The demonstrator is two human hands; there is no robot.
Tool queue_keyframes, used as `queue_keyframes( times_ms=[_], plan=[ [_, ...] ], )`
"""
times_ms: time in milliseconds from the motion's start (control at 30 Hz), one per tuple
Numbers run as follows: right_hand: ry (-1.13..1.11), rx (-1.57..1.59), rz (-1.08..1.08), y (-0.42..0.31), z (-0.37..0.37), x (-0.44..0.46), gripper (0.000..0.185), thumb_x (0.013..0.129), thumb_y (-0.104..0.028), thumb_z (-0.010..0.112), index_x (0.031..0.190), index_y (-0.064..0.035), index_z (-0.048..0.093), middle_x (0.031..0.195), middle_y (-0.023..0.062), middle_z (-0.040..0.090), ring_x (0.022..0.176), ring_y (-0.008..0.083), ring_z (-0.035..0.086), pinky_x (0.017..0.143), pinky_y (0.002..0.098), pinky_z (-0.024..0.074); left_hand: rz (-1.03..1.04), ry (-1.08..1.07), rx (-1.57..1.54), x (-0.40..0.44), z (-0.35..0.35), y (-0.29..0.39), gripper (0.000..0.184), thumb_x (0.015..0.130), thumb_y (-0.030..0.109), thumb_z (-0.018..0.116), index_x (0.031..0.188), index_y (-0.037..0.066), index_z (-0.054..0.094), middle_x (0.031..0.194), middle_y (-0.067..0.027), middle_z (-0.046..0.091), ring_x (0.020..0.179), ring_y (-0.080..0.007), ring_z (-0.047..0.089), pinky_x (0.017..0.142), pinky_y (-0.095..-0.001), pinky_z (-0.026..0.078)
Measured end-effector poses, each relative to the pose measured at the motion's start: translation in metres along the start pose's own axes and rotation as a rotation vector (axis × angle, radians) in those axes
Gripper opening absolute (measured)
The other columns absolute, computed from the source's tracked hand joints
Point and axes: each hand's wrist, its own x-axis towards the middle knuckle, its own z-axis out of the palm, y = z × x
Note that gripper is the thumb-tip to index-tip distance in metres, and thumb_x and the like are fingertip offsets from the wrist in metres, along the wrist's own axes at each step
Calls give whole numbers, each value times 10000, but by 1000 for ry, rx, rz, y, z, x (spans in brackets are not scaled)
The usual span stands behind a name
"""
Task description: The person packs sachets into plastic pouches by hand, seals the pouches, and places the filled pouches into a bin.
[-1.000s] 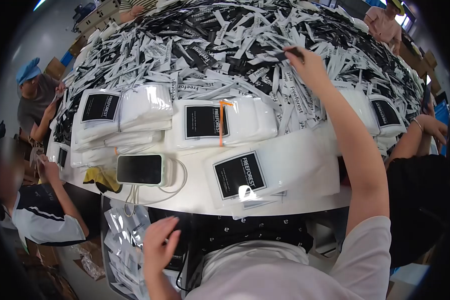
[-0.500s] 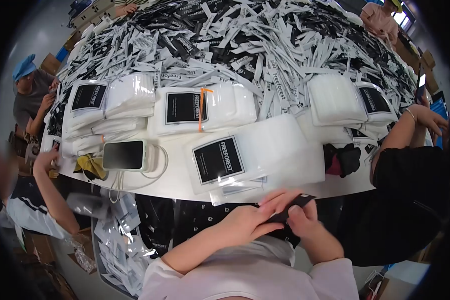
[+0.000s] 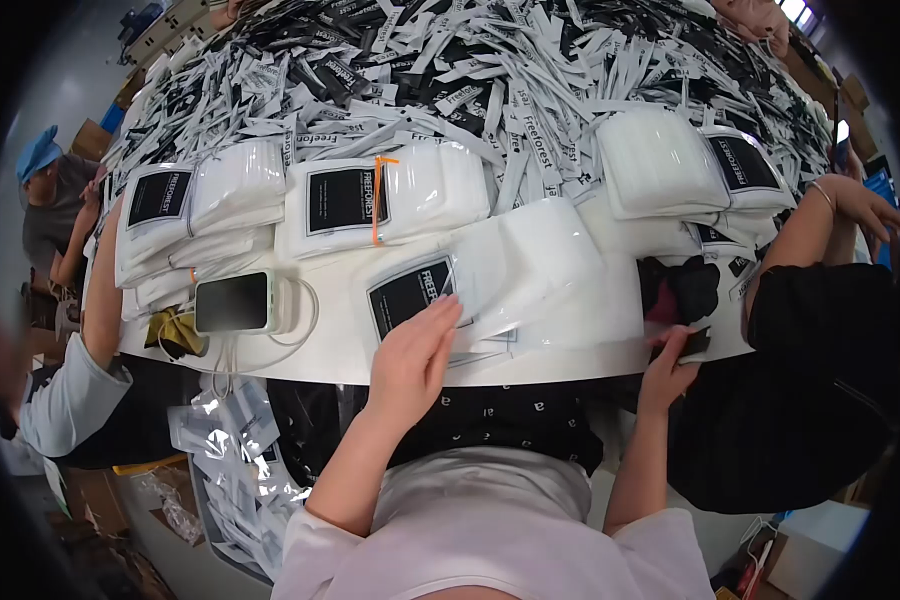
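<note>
My left hand [image 3: 416, 352] is over the lower left part of the clear FREEFOREST bags [image 3: 560, 250] at the table's front, its fingers together on the film of the top bag, which looks creased and partly raised. The hand hides part of the black label [image 3: 395, 300]. To the right, my right hand [image 3: 670, 370] pinches a small dark packet [image 3: 699, 346] by the table's front edge. Dark cloth with a red part [image 3: 680, 290] lies just behind that hand.
Bundled bags stand at left [image 3: 235, 190], centre [image 3: 440, 190] and right [image 3: 660, 165], before a heap of packets [image 3: 450, 65]. A phone [image 3: 235, 303] with a cable and a yellow cloth [image 3: 177, 332] lie at left. A bin of packets [image 3: 240, 500] is below. People flank the table.
My left hand has moved from the packet up onto the top bag. My right hand has carried the dark packet to the right. The person at left now reaches over the table.
</note>
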Motion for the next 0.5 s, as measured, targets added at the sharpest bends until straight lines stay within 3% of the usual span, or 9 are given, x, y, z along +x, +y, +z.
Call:
queue_keyframes(
  times_ms=[67,167,233,300,333,400,433,467,500],
  plan=[
    [11,204,189,-7,-6,2,230,940,-237,438,781,-73,470,639,8,447,520,63,404,436,187,284,64,77,58,0,-9,13,258,776,18,591,1034,13,598,1028,-127,618,959,-289,589,796,-354,469],
    [-362,463,441,-42,-3,-16,93,903,-139,508,842,-74,482,667,1,459,519,45,391,475,163,313,178,33,80,-17,-3,28,239,699,22,655,937,18,626,1034,-94,607,916,-266,582,739,-332,460],
    [-495,487,674,-65,26,-48,119,846,-126,597,854,-53,502,692,8,518,564,61,464,502,183,374,263,-21,102,-31,13,41,272,670,35,671,938,29,625,1042,-79,596,936,-243,569,722,-334,447],
    [-745,-9,247,-73,42,-59,246,782,-130,670,930,-8,516,745,46,585,640,96,539,574,223,447,312,-69,64,-42,16,51,271,646,28,684,913,22,631,968,-93,626,908,-247,589,682,-335,448],
    [-781,-64,309,-79,45,-64,288,773,-136,679,963,1,512,773,64,599,670,103,552,602,235,456,279,-131,62,-59,19,46,335,650,122,718,952,17,617,1064,-116,586,1002,-288,539,789,-397,423],
    [-853,-168,418,-91,52,-67,374,755,-149,696,1027,20,504,827,98,627,730,116,578,659,260,474,208,-96,148,-57,4,49,536,620,219,749,1067,1,548,1151,-152,522,1067,-336,479,856,-458,371],
    [-874,-22,337,-93,51,-72,356,764,-161,692,1045,-3,540,854,107,639,735,104,580,663,248,469,172,-73,192,-55,-1,50,639,605,268,765,1124,-7,514,1195,-171,489,1100,-359,449,890,-488,345],
    [-1031,2,342,-100,53,-74,336,761,-154,693,1035,-9,562,869,104,644,742,106,586,663,250,470,110,-8,168,-58,2,47,963,531,390,793,1271,-24,335,1266,-215,395,1154,-415,367,944,-557,251],
    [-1188,25,350,-111,52,-75,317,758,-146,694,1025,-16,583,883,102,649,749,108,591,664,251,471,99,-29,158,-57,2,45,983,534,361,792,1289,-27,297,1264,-223,395,1144,-416,376,940,-550,263]
  ],
)
